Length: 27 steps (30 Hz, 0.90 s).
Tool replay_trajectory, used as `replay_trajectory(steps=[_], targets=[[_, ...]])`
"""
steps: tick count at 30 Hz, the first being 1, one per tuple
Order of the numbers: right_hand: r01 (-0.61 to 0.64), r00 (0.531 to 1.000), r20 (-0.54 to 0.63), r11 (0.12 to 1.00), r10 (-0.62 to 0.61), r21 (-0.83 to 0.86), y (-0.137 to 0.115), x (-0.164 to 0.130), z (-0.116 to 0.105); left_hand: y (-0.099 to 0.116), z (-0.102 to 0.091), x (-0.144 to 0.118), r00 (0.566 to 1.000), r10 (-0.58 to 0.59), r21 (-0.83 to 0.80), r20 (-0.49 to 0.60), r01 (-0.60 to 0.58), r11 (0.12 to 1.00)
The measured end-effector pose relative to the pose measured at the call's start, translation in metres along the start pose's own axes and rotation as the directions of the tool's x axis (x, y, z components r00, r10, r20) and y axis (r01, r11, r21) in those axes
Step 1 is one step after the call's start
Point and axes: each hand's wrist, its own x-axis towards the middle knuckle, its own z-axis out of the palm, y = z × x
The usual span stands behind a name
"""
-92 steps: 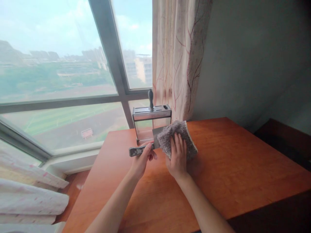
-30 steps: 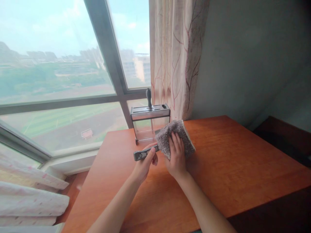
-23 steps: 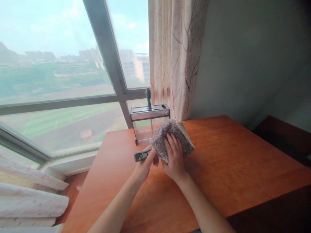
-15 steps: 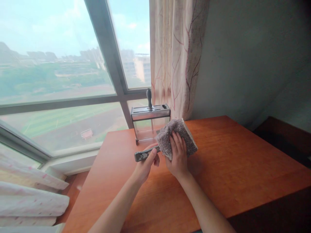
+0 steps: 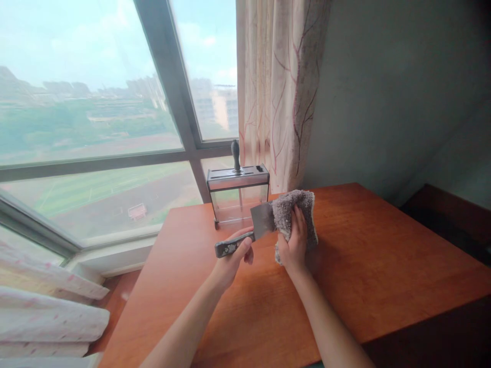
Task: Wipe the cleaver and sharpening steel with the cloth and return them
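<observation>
The cleaver (image 5: 256,228) was held above the wooden table (image 5: 383,266), its broad grey blade partly bare and partly wrapped; the patterned handle pointed away to the left of the fingers, and the far end of the blade was hidden inside the grey cloth (image 5: 293,212); the left hand (image 5: 230,258) was clenched about the handle, its fingers curled over the top and the thumb lying along the near side; the right hand (image 5: 293,243) gripped the cloth, the fingers pressed on its outer face and pinching it around the blade's far end, with a fold of cloth hanging below the palm; the two hands were near each other but apart, with the bare stretch of blade between them; just beyond the fingers of the left hand stood a metal knife holder (image 5: 238,197) with clear walls, resting on the table's far edge; a dark handle (image 5: 235,153) stood upright out of its top; beyond the right hand's fingers a patterned curtain (image 5: 280,87) hung down to the table; behind the holder was the window (image 5: 95,128); to the right of the curtain rose a plain wall (image 5: 395,92).
</observation>
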Motion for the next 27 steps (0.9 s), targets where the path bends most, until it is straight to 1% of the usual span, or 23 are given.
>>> replay_trajectory(steps=[5,8,12,16,19,23,27], targets=[[0.006,1.0,0.003,1.0,-0.006,0.006,0.0,-0.001,-0.001,0.002,0.001,0.0,1.0,-0.008,0.002,-0.001,0.008,1.0],[0.027,0.999,0.02,0.999,-0.027,-0.018,-0.003,-0.001,-0.003,0.003,0.001,-0.001,1.0,-0.015,0.012,-0.002,0.015,1.0],[0.119,0.986,0.119,0.992,-0.114,-0.038,-0.022,-0.005,-0.006,0.004,0.005,-0.001,0.999,-0.032,0.05,-0.01,0.033,0.998],[0.245,0.947,0.202,0.968,-0.251,0.055,-0.047,-0.013,-0.007,0.005,0.008,-0.001,1.0,-0.021,0.043,-0.019,0.022,0.999],[0.269,0.932,0.222,0.957,-0.287,0.109,-0.054,-0.016,-0.006,0.006,0.009,0.0,1.0,0.008,0.038,-0.012,-0.008,0.999],[0.246,0.942,0.208,0.964,-0.262,0.103,-0.047,-0.012,-0.006,0.006,0.007,-0.001,1.0,-0.005,0.051,0.014,0.004,0.999],[0.182,0.972,0.145,0.983,-0.184,0.027,-0.027,-0.004,-0.006,0.004,0.004,0.0,0.999,-0.037,0.01,-0.02,0.037,0.999]])
